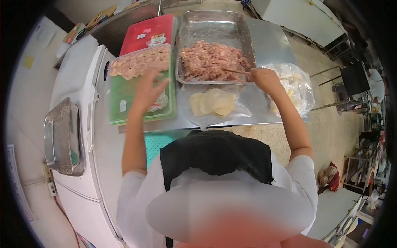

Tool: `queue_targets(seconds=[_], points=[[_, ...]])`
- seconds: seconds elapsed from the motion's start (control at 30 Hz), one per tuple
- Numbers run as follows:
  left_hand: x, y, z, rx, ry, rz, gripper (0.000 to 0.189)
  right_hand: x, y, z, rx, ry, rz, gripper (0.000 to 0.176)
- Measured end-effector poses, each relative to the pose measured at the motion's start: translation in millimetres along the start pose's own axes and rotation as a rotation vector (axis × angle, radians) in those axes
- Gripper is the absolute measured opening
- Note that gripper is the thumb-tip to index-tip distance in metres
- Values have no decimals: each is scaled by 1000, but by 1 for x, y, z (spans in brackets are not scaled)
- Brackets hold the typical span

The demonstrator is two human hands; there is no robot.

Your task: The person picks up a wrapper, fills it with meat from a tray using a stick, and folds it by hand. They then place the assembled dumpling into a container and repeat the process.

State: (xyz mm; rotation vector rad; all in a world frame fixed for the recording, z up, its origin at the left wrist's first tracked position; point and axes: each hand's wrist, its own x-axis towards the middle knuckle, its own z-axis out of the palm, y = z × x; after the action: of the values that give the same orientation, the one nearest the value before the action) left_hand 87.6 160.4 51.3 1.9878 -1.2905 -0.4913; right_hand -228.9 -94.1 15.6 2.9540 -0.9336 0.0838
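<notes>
My right hand [266,79] is closed around a thin wooden stick [235,72], whose far end lies in the minced meat [215,61]. The meat fills the near part of a deep metal tray [213,25]. My left hand [149,89] is over a green tray [123,93], its fingers apart and slightly blurred, just short of several filled dumplings [136,62] set in close rows at the far end. I see nothing held in it. Between my hands, a loose pile of round pale wrappers [213,102] lies on clear plastic near the table's front edge.
A red tray or lid [142,29] is behind the dumplings. Right of the meat is a clear plastic bag [291,89] with pale wrappers inside. The steel table [271,39] stands beside a white freezer [78,103] at left, with metal pans [62,134] on it.
</notes>
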Motion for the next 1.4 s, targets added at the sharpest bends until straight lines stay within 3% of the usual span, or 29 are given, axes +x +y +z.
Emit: queue_targets(seconds=[0.07,0.13,0.2,0.3,0.37,0.47,0.57,0.7,0.8,0.87,0.97,1.07,1.17,1.27,1.33,1.4], points=[[-7,23,60,-205,-156,321,35,13,4,17,-4,-46,-15,18],[0,15,125,-56,-349,539,30,24,15,26,25,-30,-64,17],[4,33,175,-82,-386,593,28,37,28,32,40,2,-110,18],[21,38,232,-67,-254,599,28,57,46,34,20,42,-170,20],[36,52,242,13,-309,477,29,66,60,18,-31,29,-205,21],[45,64,252,48,-346,342,30,63,81,-29,-14,47,-278,22],[54,79,259,89,-331,277,30,65,99,-44,-116,-64,-231,22],[68,78,278,7,-241,348,28,49,90,0,-122,95,-485,18],[62,93,252,-51,-389,192,28,30,79,29,15,78,-510,14],[47,86,225,-79,-304,157,29,28,98,27,50,126,-520,12],[11,61,192,32,-82,-28,29,29,104,-20,-105,-36,-413,11],[-20,47,190,230,85,-54,25,25,89,-4,-85,-45,-443,10],[-31,38,210,136,252,49,24,15,65,20,47,66,-529,10],[-27,28,203,60,107,-68,20,6,55,34,170,158,-545,11],[-20,22,198,95,36,-34,19,6,55,42,180,146,-535,11],[-16,21,193,117,15,36,19,17,70,23,50,1,-462,10]])
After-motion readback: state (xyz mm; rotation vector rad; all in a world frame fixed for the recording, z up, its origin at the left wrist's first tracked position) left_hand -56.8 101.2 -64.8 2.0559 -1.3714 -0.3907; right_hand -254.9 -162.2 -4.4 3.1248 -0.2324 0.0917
